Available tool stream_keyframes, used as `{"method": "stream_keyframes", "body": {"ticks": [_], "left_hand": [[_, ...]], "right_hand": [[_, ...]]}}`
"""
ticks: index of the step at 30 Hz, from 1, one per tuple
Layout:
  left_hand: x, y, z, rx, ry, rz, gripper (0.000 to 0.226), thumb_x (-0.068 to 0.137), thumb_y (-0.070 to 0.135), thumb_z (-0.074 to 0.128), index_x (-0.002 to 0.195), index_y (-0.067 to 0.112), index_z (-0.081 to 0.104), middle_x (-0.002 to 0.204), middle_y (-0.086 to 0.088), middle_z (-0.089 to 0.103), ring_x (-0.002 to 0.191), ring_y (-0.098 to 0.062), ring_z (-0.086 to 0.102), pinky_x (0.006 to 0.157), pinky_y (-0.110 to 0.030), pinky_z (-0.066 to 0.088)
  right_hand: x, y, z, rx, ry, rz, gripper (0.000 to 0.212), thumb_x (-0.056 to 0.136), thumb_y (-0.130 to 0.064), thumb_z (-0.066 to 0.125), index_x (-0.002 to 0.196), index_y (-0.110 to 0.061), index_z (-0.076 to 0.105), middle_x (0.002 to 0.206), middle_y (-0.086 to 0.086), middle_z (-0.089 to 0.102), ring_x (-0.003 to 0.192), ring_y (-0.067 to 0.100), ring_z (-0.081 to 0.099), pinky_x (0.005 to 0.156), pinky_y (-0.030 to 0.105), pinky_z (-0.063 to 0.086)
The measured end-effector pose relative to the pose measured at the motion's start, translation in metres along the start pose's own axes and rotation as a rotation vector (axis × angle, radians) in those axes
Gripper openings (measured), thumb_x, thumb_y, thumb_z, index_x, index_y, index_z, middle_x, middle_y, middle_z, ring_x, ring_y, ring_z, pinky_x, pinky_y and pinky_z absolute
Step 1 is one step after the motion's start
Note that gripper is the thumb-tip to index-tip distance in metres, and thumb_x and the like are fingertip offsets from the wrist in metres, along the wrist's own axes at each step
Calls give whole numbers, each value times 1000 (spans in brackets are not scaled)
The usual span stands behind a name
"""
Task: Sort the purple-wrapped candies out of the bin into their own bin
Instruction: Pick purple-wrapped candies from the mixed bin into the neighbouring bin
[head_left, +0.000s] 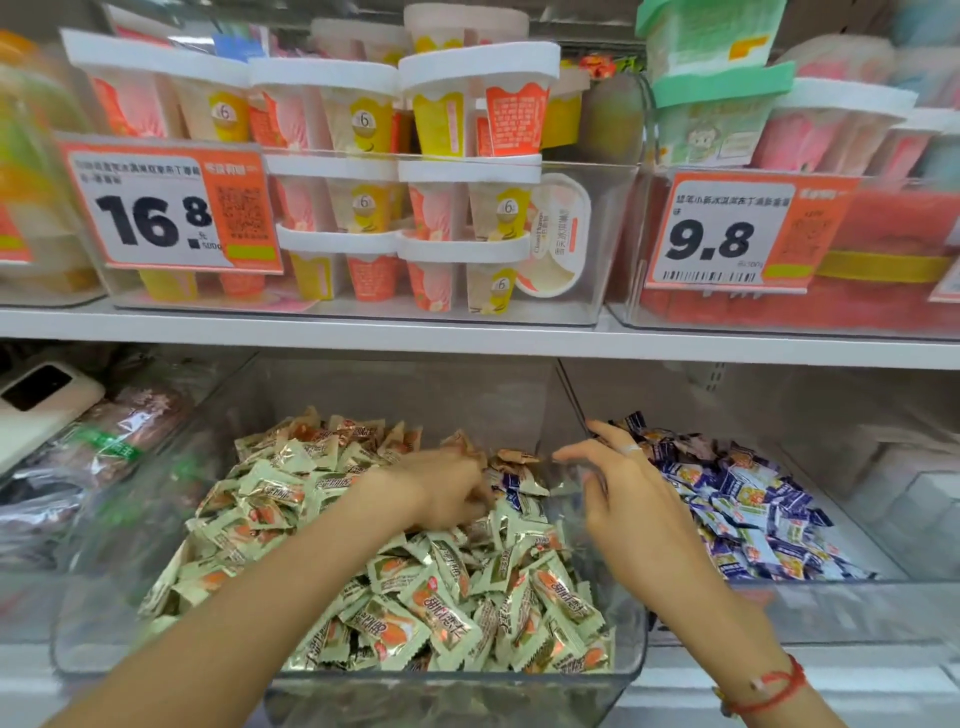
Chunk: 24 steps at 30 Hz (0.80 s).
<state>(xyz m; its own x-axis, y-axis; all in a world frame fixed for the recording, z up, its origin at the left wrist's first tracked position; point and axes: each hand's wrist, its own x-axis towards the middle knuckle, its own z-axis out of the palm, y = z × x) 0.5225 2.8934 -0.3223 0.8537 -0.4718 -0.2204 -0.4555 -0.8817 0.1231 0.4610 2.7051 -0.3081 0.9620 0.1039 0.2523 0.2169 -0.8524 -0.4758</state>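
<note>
At the far right of the green-candy bin, a purple-wrapped candy lies just beyond the left hand, whose curled fingers dig there, hold unclear; the right hand hovers loose, empty, nearer the purple bin.

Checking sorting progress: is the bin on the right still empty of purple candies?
No, the right bin already holds a pile of purple-wrapped candies, beside the right hand.

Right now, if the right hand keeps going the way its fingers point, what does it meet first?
Probably the clear divider wall between the two bins: the right hand hovers open with its fingers pointing up and left toward it. Purple candies lie just to its right. Depth is unclear.
</note>
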Motion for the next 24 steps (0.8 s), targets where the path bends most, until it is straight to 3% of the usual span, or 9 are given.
{"method": "stream_keyframes", "body": {"ticks": [4,7,12,15,17,19,21,24], "left_hand": [[11,-17,12,69,-108,-74,27,91,28,60,118,28,65,138,9,48,131,-18,37,106,-42,37],[7,-18,14,131,-86,-53,24,88,26,64,111,29,68,132,10,51,128,-17,38,106,-43,36],[-20,-24,17,-7,201,-20,1,85,35,68,85,35,69,128,19,54,123,-11,42,104,-36,29],[-41,-30,16,-95,390,-86,4,86,43,63,87,40,66,124,21,57,126,-7,40,110,-38,25],[-51,-30,11,-163,469,-116,3,87,45,61,88,43,62,124,18,59,127,-8,43,110,-38,30],[-48,-26,3,-179,426,-103,5,89,44,60,91,41,64,123,15,60,120,-9,51,101,-35,39],[-33,-20,-4,-172,287,-28,13,90,37,61,101,34,67,120,15,61,113,-7,54,100,-36,40],[-3,-18,-6,36,-96,-1,32,89,33,63,120,29,63,136,8,53,124,-15,49,105,-39,39]], "right_hand": [[1,2,-1,2,-20,-12,33,101,-16,37,120,-33,57,156,-11,22,110,19,58,70,27,41],[1,4,-1,23,-17,-19,31,101,-17,37,117,-31,60,155,-10,25,114,21,56,79,33,47],[0,7,-1,-19,44,-56,31,100,-17,39,117,-27,62,148,-7,37,123,18,49,92,32,44],[0,6,-2,-87,186,-197,26,95,-13,49,112,-24,65,131,-4,52,122,18,44,93,33,41],[3,1,-3,-91,219,-276,22,92,-13,55,107,-24,67,121,-5,58,116,17,48,90,32,43],[7,-5,-1,-102,135,-277,23,93,-19,55,111,-28,66,119,-11,59,113,13,49,86,26,43],[12,-4,0,-202,55,-241,29,94,-24,53,121,-29,60,129,-9,53,120,14,44,92,28,40],[12,1,-1,-244,-26,-136,37,95,-23,51,132,-28,50,148,-6,32,129,18,40,95,30,40]]}}
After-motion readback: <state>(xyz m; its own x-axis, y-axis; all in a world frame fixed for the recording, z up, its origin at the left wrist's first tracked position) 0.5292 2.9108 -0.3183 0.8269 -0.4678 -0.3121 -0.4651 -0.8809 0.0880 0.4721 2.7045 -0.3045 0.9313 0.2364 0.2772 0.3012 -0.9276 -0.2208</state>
